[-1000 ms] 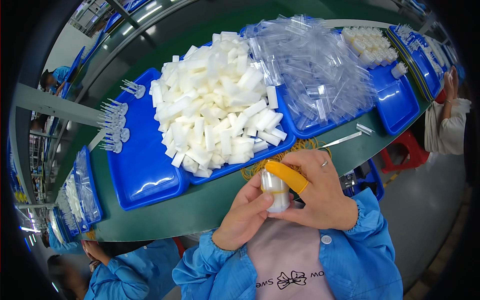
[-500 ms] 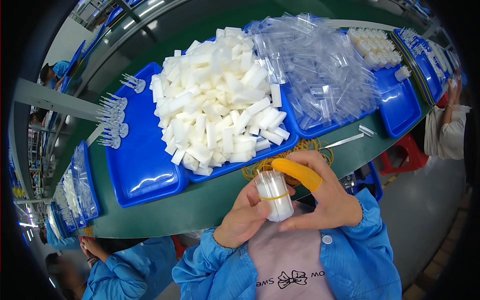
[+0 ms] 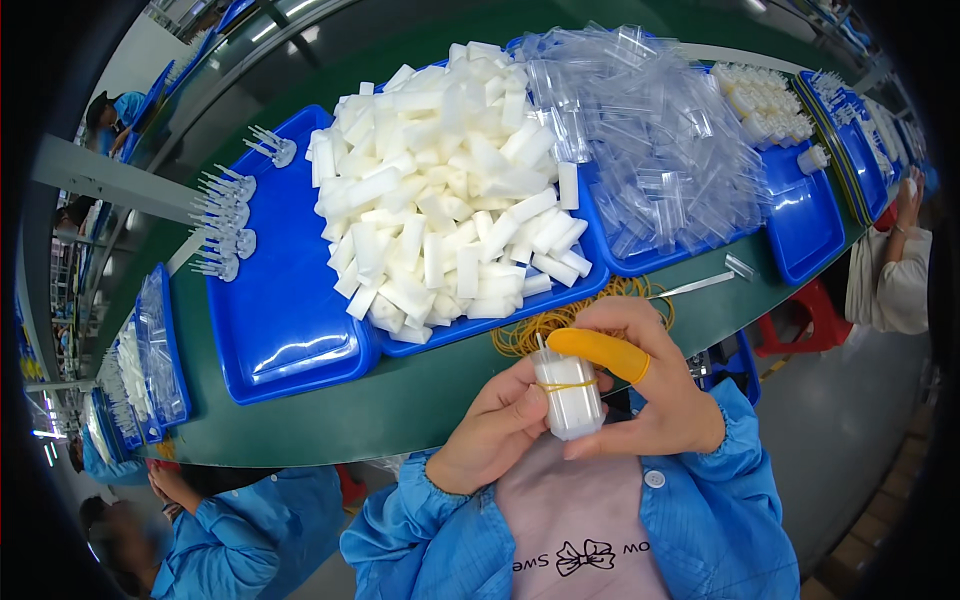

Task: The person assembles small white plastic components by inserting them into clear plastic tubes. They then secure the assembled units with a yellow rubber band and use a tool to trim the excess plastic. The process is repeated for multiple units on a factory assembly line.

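Both my hands hold a small bundle of white plastic pieces (image 3: 569, 393) close to my chest. A thin yellow rubber band circles the bundle near its top. My left hand (image 3: 490, 430) grips it from the left side. My right hand (image 3: 655, 395) holds it from the right, its forefinger in an orange finger cot (image 3: 598, 349) laid across the top. A loose heap of yellow rubber bands (image 3: 560, 325) lies on the green table (image 3: 420, 400) just beyond my hands.
A blue tray (image 3: 290, 320) bears a big pile of white plastic pieces (image 3: 440, 200). Another tray (image 3: 650, 262) holds clear plastic tubes (image 3: 650, 140), with more blue trays (image 3: 810, 230) to the right. Metal tweezers (image 3: 695, 287) lie on the table. Other people in blue coats sit at lower left and far right.
The bundle has been turned upright between my hands and lowered a little toward my chest. The orange-tipped forefinger has moved across its top.
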Available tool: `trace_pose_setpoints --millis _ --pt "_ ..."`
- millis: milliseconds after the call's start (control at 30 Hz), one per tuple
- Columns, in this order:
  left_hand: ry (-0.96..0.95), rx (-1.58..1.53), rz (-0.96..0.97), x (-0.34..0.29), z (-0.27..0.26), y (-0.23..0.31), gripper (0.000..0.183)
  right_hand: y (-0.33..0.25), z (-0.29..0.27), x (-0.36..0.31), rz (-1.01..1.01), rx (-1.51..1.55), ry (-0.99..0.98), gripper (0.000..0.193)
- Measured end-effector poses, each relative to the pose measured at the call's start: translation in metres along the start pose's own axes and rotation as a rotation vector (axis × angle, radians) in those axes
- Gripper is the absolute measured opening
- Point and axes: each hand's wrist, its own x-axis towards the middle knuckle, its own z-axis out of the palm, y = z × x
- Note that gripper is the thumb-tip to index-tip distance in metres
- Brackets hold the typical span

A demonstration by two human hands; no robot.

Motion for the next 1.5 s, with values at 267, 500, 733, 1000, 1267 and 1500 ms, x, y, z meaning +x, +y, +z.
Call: trace_pose_setpoints --millis 267,500,733,1000,1267,1500 --pt "0.147 0.2 0.163 0.003 -0.006 -0.009 0.069 -0.004 0.004 -0.001 -0.026 -0.307 0.005 0.07" --pt "0.04 0.103 0.054 0.001 -0.005 0.002 0.062 0.002 0.008 -0.001 0.042 -0.061 0.047 0.069" --pt "0.067 0.234 0.231 0.003 -0.012 -0.01 0.058 0.0 0.006 0.001 -0.041 -0.243 -0.039 0.07" --pt "0.051 0.153 0.15 0.001 -0.008 -0.006 0.063 -0.002 0.003 0.005 -0.005 -0.146 -0.04 0.072" --pt "0.01 0.009 0.134 0.004 -0.007 -0.007 0.07 0.0 0.007 -0.001 -0.04 -0.235 0.034 0.068" --pt "-0.026 0.128 0.037 0.001 -0.008 -0.004 0.062 0.0 0.007 0.003 -0.034 -0.216 0.088 0.066"
